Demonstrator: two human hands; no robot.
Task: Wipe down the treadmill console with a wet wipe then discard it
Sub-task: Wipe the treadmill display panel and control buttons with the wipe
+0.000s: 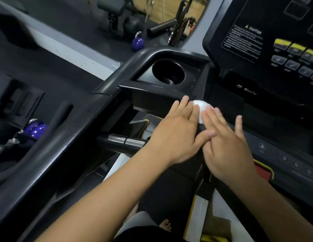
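Evidently for even pressure, the left hand (pixel 178 135) and right hand (pixel 227 151), fingers straight and gripping nothing, press the bunched white wet wipe (pixel 200 106) onto the black plastic treadmill console (pixel 267 152) near its round cup holder (pixel 168 72).

The bare left hand (pixel 176 135) and bare right hand (pixel 227 151), mid-frame, have short fingernails. Both arms are uncovered: the bare left forearm (pixel 108 198) fills the lower left, and the bare right forearm (pixel 274 203) the lower right. At bottom centre are a bare foot with toes (pixel 165 225), a pale grey cloth garment (pixel 140 222) and, below it, a black cloth garment (pixel 148 236).
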